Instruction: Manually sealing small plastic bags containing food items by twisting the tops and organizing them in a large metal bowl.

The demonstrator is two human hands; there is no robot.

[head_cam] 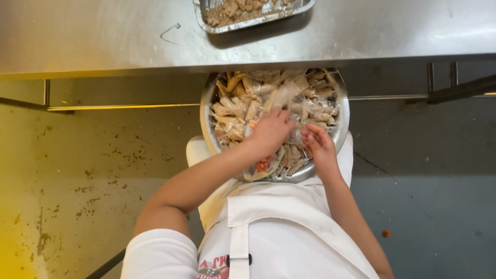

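Bowl: round metal bowl, heaped with clear plastic packets of brown snack pieces; set at the near edge of the steel table, its far rim tucked beneath the tabletop, its near rim against the white apron.
Left hand: left hand laid palm-down over the middle of the heap, forearm running in from the near left across the near rim; fingers curled and pressed together on a clear packet that stands up just beyond the knuckles; fingertips hidden under the hand, so exact pinch cannot be told.
Right hand: right hand at the near right of the heap, just beside the left hand, not touching it; fingers bent, slightly apart, tips resting on the packets; whether anything is gripped cannot be told.
Printed packet: orange-and-white printed packet at the near rim, partly covered by the left wrist.
Apron: white apron with a strap and dark buckle, filling the near middle.
Table: steel table across the far part, surface scratched.
Foil tray: foil tray of brown crumbly food at the far edge, well apart from both hands, cut off by the frame.
Floor: grey floor to the right, yellow-lit and speckled to the left.
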